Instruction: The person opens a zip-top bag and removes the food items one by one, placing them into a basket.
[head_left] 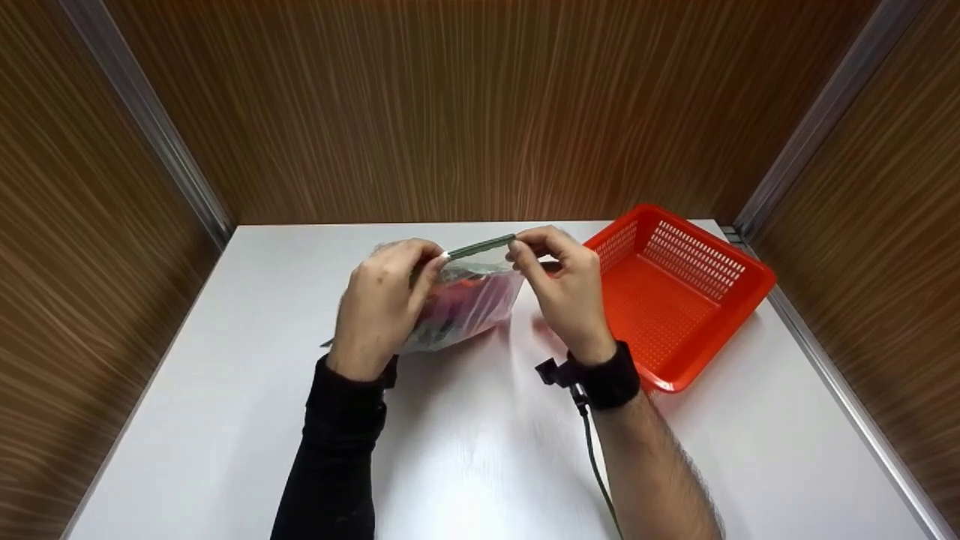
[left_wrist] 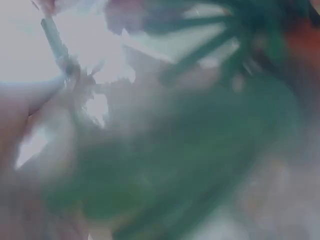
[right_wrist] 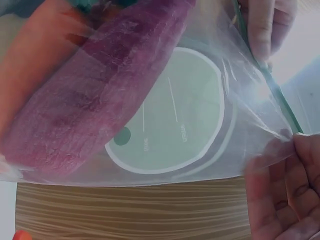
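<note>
An orange basket (head_left: 679, 296), seemingly empty, sits on the white table (head_left: 465, 450).

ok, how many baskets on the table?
1. The orange basket sits empty on the white table, just right of the right hand. Both that and the left hand pinch the zip-top bag; no other basket visible.

Black sleeve (head_left: 337, 442), cabled black wristband (head_left: 609, 379)
</note>
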